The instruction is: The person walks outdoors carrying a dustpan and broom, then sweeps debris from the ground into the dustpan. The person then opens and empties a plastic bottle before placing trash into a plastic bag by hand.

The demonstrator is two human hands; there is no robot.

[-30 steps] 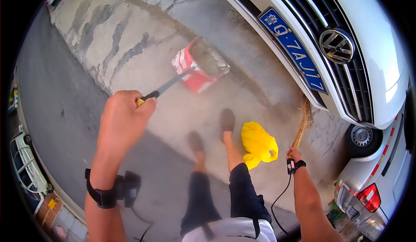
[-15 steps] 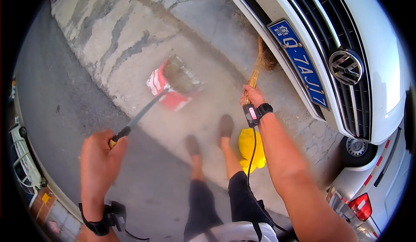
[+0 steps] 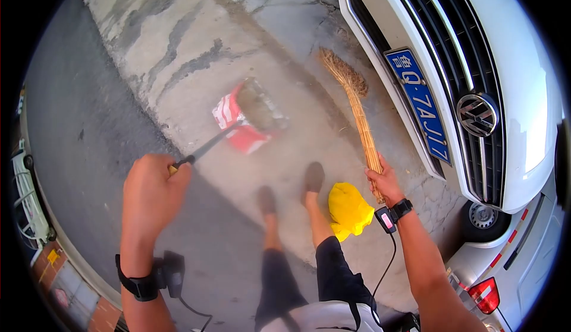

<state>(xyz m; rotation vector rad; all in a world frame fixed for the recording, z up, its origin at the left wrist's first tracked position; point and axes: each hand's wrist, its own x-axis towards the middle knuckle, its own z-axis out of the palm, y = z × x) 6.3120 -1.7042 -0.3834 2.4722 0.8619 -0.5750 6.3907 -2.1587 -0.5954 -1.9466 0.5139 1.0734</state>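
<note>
My left hand (image 3: 156, 190) is closed round the dark end of a long handle that leads to a red and white dustpan (image 3: 247, 137). The pan looks blurred, and whether it touches the concrete I cannot tell. In my right hand (image 3: 385, 180) is a straw broom (image 3: 358, 115), gripped near the lower end of its bundled handle. Its bristles point away from me, close to the front of a white car (image 3: 375, 11). A yellow bag (image 3: 350, 210) lies on the ground between my right foot and my right hand.
The white car's bumper and number plate (image 3: 417, 103) stand close on the right. Behind it is a silver vehicle with a red tail light (image 3: 485, 295). My shoes (image 3: 313, 177) are on the concrete. Dark asphalt (image 3: 77, 112) runs along the left, with another parked vehicle (image 3: 31, 198) beyond.
My right hand has moved right and back towards me, drawing the broom out from beside the bumper, so its bristles now show fully. My left hand still holds the dustpan, slightly shifted right in view.
</note>
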